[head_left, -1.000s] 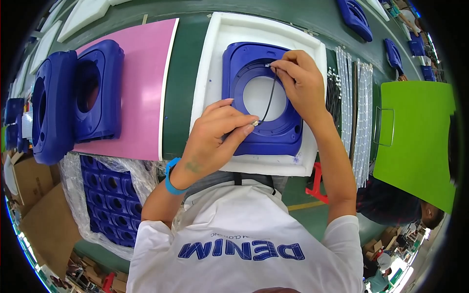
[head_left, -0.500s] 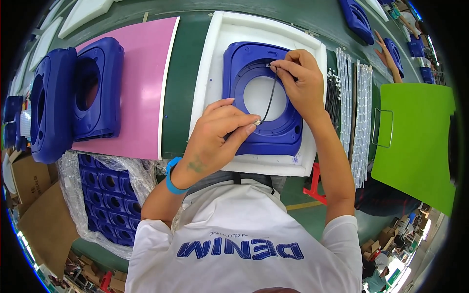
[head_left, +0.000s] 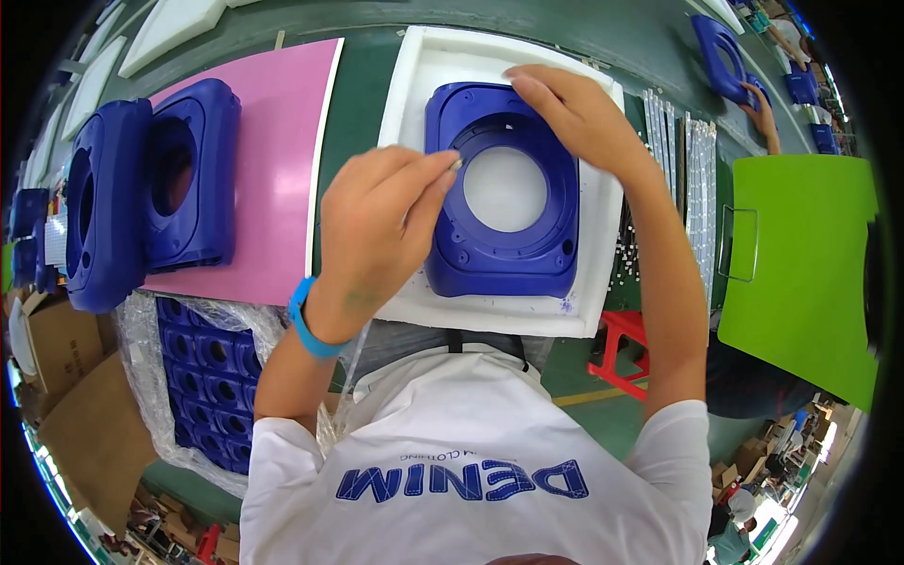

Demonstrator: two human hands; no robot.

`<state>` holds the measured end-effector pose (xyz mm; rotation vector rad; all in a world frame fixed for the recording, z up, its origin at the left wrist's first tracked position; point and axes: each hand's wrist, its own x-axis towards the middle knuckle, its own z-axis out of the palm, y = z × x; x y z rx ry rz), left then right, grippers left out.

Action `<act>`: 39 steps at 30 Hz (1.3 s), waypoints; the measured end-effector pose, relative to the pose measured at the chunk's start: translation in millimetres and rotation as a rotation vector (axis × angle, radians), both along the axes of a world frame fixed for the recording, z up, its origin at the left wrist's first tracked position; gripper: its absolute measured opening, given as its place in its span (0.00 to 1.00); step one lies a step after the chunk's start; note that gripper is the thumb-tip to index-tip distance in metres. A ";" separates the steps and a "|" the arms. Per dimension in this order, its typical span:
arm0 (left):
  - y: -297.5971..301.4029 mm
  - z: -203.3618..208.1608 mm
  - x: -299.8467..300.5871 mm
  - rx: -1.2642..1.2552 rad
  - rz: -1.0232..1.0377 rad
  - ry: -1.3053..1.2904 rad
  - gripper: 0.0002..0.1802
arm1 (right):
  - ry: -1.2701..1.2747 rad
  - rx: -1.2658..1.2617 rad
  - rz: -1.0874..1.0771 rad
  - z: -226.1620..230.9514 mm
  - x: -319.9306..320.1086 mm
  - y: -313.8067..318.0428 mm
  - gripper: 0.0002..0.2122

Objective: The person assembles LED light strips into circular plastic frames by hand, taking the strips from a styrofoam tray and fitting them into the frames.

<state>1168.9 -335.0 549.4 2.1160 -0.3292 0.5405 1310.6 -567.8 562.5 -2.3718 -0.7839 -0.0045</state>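
Note:
A blue square plastic housing with a large round opening lies in a white foam tray. My left hand is closed above the housing's left side, pinching a small pale connector between thumb and forefinger. Below my left wrist hangs a thin translucent strip; whether it joins the connector is hidden. My right hand reaches over the housing's upper right edge, fingers stretched out and nothing visible in them. Its fingertips are near the top rim; contact cannot be made out.
Two blue housings stand on a pink sheet at left. Plastic-wrapped blue parts sit below. Light strips with wires lie right of the tray, beside a green board. Another person's hand touches a housing at far right.
My left hand has moved up and left with the connector. My right hand has left the inner ring and moved up to the top edge. The black cable between them no longer shows.

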 end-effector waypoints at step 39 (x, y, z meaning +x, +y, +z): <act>-34.5 -9.9 70.5 0.796 -0.133 -0.146 0.08 | -0.048 0.298 -0.361 -35.7 -8.3 -23.2 0.25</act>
